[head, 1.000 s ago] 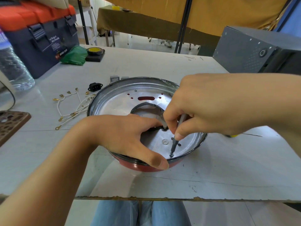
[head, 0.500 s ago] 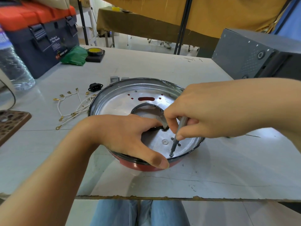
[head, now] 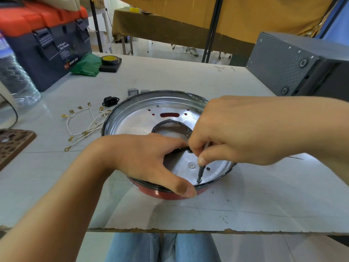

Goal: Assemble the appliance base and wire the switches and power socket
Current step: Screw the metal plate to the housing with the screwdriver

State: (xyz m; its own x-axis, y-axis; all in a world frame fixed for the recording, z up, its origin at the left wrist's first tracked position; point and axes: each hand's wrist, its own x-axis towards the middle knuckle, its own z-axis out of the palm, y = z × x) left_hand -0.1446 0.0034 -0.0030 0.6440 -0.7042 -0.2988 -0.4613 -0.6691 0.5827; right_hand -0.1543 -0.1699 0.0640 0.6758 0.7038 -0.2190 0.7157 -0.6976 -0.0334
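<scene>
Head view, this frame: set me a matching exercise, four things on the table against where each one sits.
Things:
1. slim grey screwdriver
2. black power socket
3. black roll of tape with yellow core
4. white wires with brass terminals

Places:
A. on a black block beside the green bag
B. loose on the table, left of the round metal base
C. tip on a screw at the base's near rim
D. behind the wires, near the base's far left rim

Pairs: 1-C, 2-D, 3-A, 4-B
</scene>
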